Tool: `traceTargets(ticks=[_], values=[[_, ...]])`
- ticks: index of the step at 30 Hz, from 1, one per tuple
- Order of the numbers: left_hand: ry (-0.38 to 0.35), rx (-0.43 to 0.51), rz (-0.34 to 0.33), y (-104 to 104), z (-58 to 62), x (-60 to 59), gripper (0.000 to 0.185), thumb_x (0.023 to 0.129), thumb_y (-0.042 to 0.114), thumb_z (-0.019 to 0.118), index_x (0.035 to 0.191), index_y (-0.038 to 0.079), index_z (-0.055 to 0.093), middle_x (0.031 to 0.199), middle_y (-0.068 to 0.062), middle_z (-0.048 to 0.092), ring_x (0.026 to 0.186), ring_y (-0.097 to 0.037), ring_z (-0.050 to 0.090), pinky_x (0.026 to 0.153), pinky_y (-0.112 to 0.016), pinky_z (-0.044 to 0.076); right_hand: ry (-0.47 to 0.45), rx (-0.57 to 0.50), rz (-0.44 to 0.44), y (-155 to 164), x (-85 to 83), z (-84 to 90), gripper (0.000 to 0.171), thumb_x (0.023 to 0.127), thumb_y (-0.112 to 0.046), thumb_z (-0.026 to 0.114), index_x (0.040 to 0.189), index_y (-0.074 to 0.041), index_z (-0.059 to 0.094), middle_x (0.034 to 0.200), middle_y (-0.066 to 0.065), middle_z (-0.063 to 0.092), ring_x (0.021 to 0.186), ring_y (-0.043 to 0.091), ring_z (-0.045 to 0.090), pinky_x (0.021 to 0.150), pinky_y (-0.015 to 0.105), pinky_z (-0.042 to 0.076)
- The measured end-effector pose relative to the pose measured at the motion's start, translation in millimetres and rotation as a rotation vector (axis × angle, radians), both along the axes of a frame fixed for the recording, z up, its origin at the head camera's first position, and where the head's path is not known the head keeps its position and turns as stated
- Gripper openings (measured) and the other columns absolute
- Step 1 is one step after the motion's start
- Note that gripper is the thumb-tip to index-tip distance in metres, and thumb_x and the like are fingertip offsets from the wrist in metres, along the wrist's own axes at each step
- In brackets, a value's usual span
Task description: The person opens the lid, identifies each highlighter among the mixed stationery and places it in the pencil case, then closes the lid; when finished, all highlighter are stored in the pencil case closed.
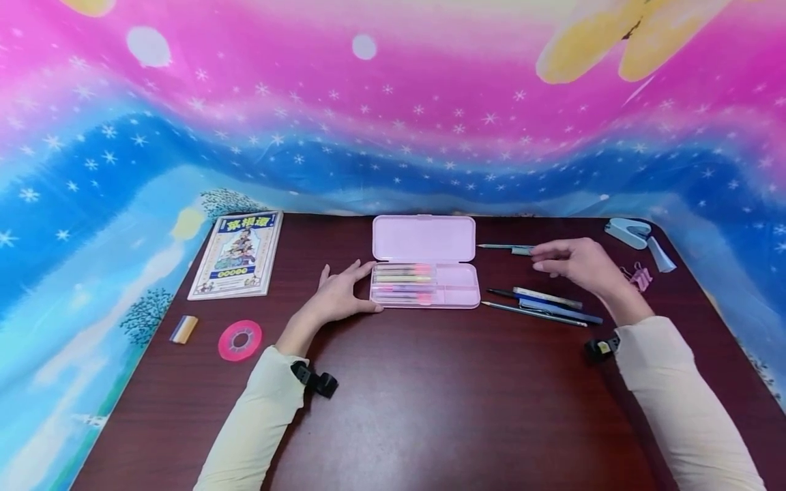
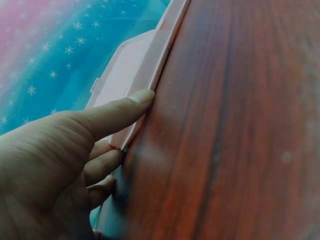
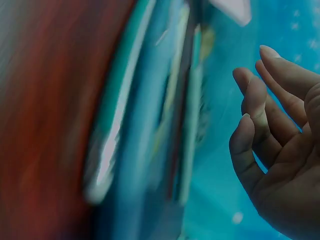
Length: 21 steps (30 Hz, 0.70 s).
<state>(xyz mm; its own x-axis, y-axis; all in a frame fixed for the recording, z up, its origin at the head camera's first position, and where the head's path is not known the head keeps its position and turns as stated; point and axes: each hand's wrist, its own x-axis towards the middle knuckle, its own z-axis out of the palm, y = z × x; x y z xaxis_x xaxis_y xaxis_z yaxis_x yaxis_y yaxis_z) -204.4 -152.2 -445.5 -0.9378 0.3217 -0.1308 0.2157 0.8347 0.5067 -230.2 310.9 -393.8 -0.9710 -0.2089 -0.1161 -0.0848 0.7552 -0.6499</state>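
Observation:
An open pink pencil case (image 1: 456,276) lies at the table's middle, lid (image 1: 424,239) folded back, several coloured markers (image 1: 402,281) in its left half. My left hand (image 1: 351,290) rests flat against the case's left end with straight fingers. In the left wrist view its thumb (image 2: 120,111) touches the case edge (image 2: 155,65). My right hand (image 1: 568,262) hovers with relaxed fingers just right of a pencil (image 1: 500,246), above a few pens (image 1: 543,305). The blurred right wrist view shows that hand (image 3: 272,135) holding nothing.
A booklet (image 1: 236,254) lies at the back left, with a striped eraser (image 1: 183,329) and a pink tape roll (image 1: 240,339) nearer the left edge. A stapler (image 1: 629,232) and pink clips (image 1: 640,276) sit at the back right. A colourful cloth (image 1: 393,123) surrounds the brown table (image 1: 442,395).

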Motion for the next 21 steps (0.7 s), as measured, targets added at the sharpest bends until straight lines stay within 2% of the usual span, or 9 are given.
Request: traceTargets(ticks=[7,8,9,12,15,16,21], values=[[-0.007,0.004,-0.006,-0.8,2.1,-0.3,0.097,0.079,0.047,0.082,0.159,0.019,0.036,0.163,-0.020,0.033,0.151,-0.035,0.035,0.123,-0.067,-0.001,-0.069,0.094,-0.031,43.4,13.9,-12.0,0.050,0.093,-0.046,0.070,0.130,-0.013,0.070,0.119,0.014,0.074,0.088,0.020,0.070,0.076,0.036,0.057],[-0.005,0.003,-0.006,-0.8,2.2,-0.3,0.097,0.080,0.048,0.082,0.159,0.019,0.036,0.163,-0.020,0.034,0.151,-0.035,0.035,0.123,-0.067,-0.001,-0.075,0.102,-0.037,48.4,16.2,-13.3,0.049,0.094,-0.046,0.070,0.130,-0.013,0.070,0.116,0.013,0.075,0.087,0.019,0.070,0.078,0.037,0.056],[-0.004,0.003,-0.006,-0.8,2.1,-0.4,0.097,0.080,0.047,0.082,0.159,0.019,0.036,0.163,-0.020,0.034,0.151,-0.035,0.035,0.123,-0.067,-0.001,-0.082,0.102,-0.043,52.8,18.3,-14.1,0.049,0.093,-0.045,0.071,0.130,-0.012,0.070,0.112,0.013,0.076,0.086,0.019,0.069,0.085,0.043,0.054],[0.000,0.005,-0.006,-1.2,1.8,-1.0,0.097,0.080,0.047,0.082,0.160,0.019,0.035,0.163,-0.020,0.034,0.151,-0.036,0.036,0.123,-0.067,-0.001,-0.098,0.123,-0.040,62.8,24.5,-16.5,0.048,0.093,-0.046,0.071,0.128,-0.013,0.071,0.098,0.007,0.078,0.082,0.018,0.067,0.084,0.046,0.052],[0.002,0.006,-0.002,-1.6,1.1,-1.4,0.097,0.080,0.047,0.082,0.159,0.019,0.035,0.163,-0.020,0.033,0.150,-0.037,0.038,0.123,-0.066,-0.001,-0.106,0.141,-0.015,69.2,30.4,-18.5,0.044,0.093,-0.044,0.071,0.125,-0.013,0.073,0.089,0.003,0.077,0.079,0.016,0.064,0.080,0.039,0.050],[0.002,0.008,-0.001,-1.6,1.0,-1.4,0.097,0.080,0.047,0.082,0.159,0.019,0.036,0.164,-0.020,0.033,0.150,-0.037,0.038,0.123,-0.066,-0.001,-0.102,0.152,-0.004,70.7,32.5,-19.5,0.042,0.093,-0.043,0.071,0.123,-0.014,0.074,0.087,0.001,0.076,0.077,0.015,0.063,0.072,0.033,0.050],[-0.003,0.008,-0.001,-0.4,0.4,-1.0,0.096,0.080,0.048,0.082,0.159,0.020,0.036,0.164,-0.020,0.032,0.149,-0.037,0.039,0.123,-0.066,-0.001,-0.076,0.166,0.017,77.5,42.3,-25.8,0.031,0.094,-0.035,0.072,0.117,-0.015,0.077,0.074,0.002,0.069,0.068,0.014,0.055,0.066,0.027,0.042]])
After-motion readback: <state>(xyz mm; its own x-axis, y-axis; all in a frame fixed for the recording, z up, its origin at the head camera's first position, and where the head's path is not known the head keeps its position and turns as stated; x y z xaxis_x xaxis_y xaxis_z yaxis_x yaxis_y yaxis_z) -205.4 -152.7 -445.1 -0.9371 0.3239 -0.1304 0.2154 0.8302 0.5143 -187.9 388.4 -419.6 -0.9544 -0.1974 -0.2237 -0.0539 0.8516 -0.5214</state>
